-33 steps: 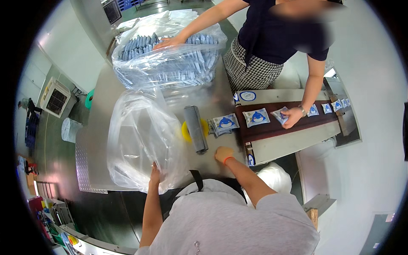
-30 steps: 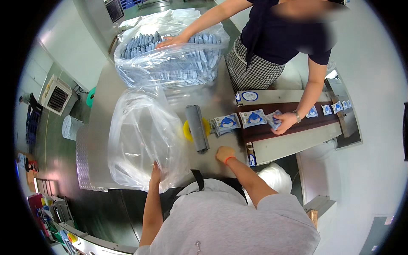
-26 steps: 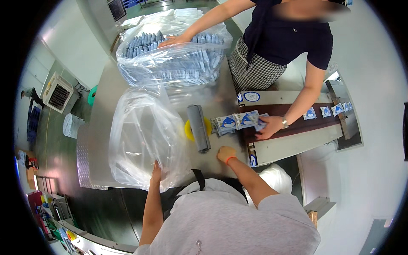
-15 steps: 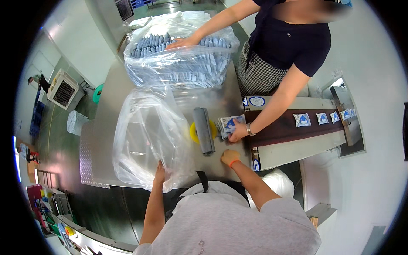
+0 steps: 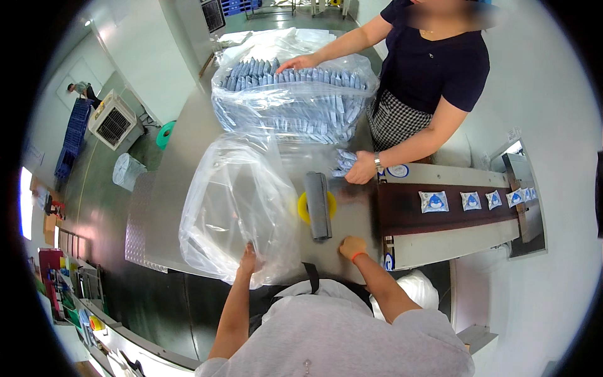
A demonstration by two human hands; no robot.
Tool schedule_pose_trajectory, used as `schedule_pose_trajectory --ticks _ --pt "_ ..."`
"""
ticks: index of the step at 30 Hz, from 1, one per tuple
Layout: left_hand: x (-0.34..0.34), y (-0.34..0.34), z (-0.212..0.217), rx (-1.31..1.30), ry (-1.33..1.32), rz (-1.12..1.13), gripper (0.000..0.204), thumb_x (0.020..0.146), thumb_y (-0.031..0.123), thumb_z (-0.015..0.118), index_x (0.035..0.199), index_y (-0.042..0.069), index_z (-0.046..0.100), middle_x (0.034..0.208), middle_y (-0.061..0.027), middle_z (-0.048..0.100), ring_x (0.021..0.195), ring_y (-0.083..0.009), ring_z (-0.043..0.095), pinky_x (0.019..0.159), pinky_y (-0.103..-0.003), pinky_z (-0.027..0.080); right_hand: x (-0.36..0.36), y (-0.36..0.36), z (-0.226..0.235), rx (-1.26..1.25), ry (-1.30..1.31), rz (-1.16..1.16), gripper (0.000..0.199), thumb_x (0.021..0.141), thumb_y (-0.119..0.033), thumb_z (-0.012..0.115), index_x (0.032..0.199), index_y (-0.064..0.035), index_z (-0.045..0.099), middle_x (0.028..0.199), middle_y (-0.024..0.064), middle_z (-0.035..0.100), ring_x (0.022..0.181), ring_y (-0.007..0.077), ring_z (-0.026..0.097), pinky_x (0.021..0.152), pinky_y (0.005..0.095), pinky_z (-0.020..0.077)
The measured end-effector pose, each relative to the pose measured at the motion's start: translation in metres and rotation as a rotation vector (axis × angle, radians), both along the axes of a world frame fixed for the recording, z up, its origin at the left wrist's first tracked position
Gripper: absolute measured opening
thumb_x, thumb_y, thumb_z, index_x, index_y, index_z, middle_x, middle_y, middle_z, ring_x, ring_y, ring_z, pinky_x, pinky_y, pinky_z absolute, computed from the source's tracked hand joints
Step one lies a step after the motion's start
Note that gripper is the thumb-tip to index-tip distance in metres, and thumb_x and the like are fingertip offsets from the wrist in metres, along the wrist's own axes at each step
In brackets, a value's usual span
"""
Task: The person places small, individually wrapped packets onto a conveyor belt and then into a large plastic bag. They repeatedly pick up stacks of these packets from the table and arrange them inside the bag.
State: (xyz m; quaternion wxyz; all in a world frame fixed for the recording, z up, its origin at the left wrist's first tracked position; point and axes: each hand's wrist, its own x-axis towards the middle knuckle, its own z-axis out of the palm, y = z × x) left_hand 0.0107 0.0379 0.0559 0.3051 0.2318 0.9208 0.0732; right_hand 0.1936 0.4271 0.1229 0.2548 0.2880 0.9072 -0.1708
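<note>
A large clear plastic bag [image 5: 217, 207] lies spread with its mouth open on the metal table. My left hand [image 5: 249, 259] grips its near edge, with the fingers partly behind the film. My right hand [image 5: 353, 247], a red band at its wrist, rests curled in a fist on the table near the edge; no object shows in it. Between my hands and farther in, a grey plastic roll [image 5: 318, 206] lies across a yellow tape roll [image 5: 303, 207]. A co-worker's hand holds several small blue-and-white packets [image 5: 343, 162] above the table.
Beyond the open bag stands a clear bag [image 5: 282, 116] full of packets in rows, the co-worker's other hand on top. At right a brown conveyor belt [image 5: 405, 217] carries spaced packets [image 5: 433, 202]. A white bag [image 5: 414, 292] sits below it.
The co-worker has lifted the packets off the table beside the belt and moved them toward the full bag. My view has shifted; my hands keep their places.
</note>
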Motion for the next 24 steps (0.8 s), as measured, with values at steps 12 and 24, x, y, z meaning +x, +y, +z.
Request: schedule_pose_trajectory --ticks 12,24 --pt "0.003 -0.006 -0.004 0.042 0.032 0.052 0.109 0.071 0.031 0.083 0.148 -0.006 0.015 0.146 -0.0295 0.035 0.133 -0.0426 0.040 0.109 -0.044 0.038 0.000 -0.002 0.014 -0.027 0.021 -0.020 0.034 0.081 -0.030 0.055 0.096 -0.0066 0.074 0.102 0.0188 0.070 0.096 0.0361 0.067 0.082 0.0450 0.0527" --pt "0.004 -0.004 -0.003 0.041 0.059 -0.016 0.110 0.071 0.036 0.081 0.147 -0.008 0.014 0.148 -0.0303 0.030 0.134 -0.0443 0.037 0.108 -0.046 0.038 -0.002 -0.002 0.026 -0.038 -0.049 -0.036 0.036 0.085 -0.032 0.053 0.104 -0.0084 0.073 0.109 0.0155 0.070 0.103 0.0344 0.066 0.084 0.0460 0.0527"
